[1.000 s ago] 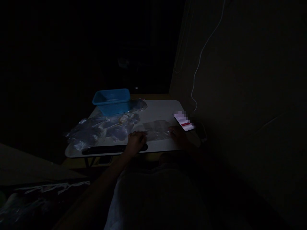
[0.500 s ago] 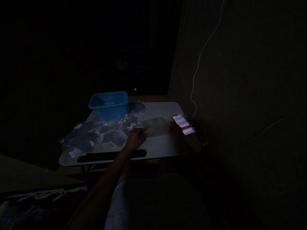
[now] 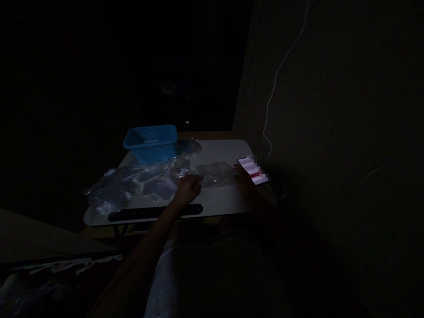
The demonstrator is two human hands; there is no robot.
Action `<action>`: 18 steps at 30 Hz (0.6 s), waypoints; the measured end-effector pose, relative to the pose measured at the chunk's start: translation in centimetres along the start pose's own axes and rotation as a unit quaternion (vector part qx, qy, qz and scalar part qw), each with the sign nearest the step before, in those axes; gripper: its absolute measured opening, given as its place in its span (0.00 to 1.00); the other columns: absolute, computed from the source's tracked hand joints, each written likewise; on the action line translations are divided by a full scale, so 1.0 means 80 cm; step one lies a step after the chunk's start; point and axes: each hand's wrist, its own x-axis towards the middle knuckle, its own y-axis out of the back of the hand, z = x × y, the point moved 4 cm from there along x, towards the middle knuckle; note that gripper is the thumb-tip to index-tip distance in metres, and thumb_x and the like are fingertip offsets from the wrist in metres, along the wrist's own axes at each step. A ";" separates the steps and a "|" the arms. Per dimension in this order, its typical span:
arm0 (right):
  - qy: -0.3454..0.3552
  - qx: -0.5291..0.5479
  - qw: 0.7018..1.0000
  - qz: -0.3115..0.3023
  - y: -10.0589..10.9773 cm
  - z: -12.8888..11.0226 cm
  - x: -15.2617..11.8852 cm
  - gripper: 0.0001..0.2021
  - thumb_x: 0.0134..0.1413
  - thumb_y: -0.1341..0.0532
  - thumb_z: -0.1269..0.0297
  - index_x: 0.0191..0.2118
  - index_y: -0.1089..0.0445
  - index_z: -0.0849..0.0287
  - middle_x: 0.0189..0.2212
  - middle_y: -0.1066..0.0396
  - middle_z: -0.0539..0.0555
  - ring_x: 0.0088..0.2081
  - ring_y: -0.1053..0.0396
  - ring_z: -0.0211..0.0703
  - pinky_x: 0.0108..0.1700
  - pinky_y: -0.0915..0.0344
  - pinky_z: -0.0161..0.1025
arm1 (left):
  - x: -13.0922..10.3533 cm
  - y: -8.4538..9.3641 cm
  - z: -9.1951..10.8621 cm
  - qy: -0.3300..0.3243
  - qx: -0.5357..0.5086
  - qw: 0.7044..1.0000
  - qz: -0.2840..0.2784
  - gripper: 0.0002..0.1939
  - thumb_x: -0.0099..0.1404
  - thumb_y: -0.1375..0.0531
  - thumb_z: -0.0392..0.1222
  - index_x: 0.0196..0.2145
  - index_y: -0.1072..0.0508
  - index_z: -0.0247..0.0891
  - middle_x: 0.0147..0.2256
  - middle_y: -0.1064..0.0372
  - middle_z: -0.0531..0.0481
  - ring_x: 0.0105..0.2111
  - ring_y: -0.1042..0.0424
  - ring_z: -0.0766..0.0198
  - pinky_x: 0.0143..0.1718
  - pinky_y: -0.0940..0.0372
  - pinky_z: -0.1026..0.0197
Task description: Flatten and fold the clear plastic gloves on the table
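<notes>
A clear plastic bag (image 3: pixel 216 173) lies flat on the white table between my two hands. My left hand (image 3: pixel 188 189) rests at the bag's left end, its fingers curled in on the film. On the other side, my right hand (image 3: pixel 243 180) is at the bag's right edge, deep in shadow; how its fingers are set is too dark to make out. Just beyond that hand is a phone (image 3: pixel 250 167) with its screen lit. More crumpled clear plastic bags (image 3: pixel 159 187) spread over the table's left half, to the left of my left hand.
A blue plastic basin (image 3: pixel 154 148) stands at the back left of the white folding table (image 3: pixel 221 148). Along the front edge runs a black slot (image 3: pixel 142 214). A white cable (image 3: pixel 274 84) hangs down the wall at the right. The room is very dark.
The bag between my hands shows fresh creases and glints and looks slacker. Both hands have barely moved. The view has shifted slightly.
</notes>
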 end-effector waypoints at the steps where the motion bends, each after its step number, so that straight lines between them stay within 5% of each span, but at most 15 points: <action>1: -0.004 0.030 1.000 0.006 -0.001 0.004 0.003 0.21 0.46 0.47 0.71 0.49 0.39 0.57 0.49 0.35 0.57 0.51 0.38 0.48 0.49 0.37 0.46 | 0.000 0.000 -0.001 0.000 0.000 1.000 -0.001 0.15 0.56 0.47 0.37 0.41 0.28 0.39 0.41 0.28 0.47 0.43 0.33 0.58 0.47 0.42 0.53; 7: -0.025 0.146 0.987 0.056 0.002 0.021 0.007 0.17 0.42 0.42 0.65 0.43 0.35 0.56 0.41 0.30 0.54 0.42 0.32 0.46 0.40 0.33 0.43 | -0.001 -0.003 -0.002 -0.020 -0.012 1.000 -0.006 0.16 0.56 0.47 0.39 0.43 0.29 0.40 0.41 0.28 0.48 0.43 0.33 0.58 0.47 0.41 0.52; 12: -0.070 0.069 0.994 0.051 0.003 0.023 0.011 0.11 0.41 0.42 0.67 0.36 0.32 0.57 0.35 0.28 0.53 0.39 0.31 0.47 0.39 0.33 0.45 | -0.002 -0.003 0.003 -0.041 -0.009 0.999 -0.016 0.14 0.58 0.48 0.39 0.41 0.28 0.41 0.41 0.28 0.49 0.44 0.34 0.58 0.47 0.43 0.52; 18: -0.088 0.002 0.995 0.056 0.012 0.007 0.001 0.15 0.39 0.41 0.69 0.38 0.33 0.58 0.36 0.29 0.53 0.41 0.31 0.47 0.43 0.34 0.44 | -0.005 0.001 0.012 -0.055 0.027 0.998 -0.030 0.15 0.60 0.49 0.41 0.44 0.30 0.43 0.44 0.29 0.50 0.47 0.36 0.56 0.46 0.45 0.50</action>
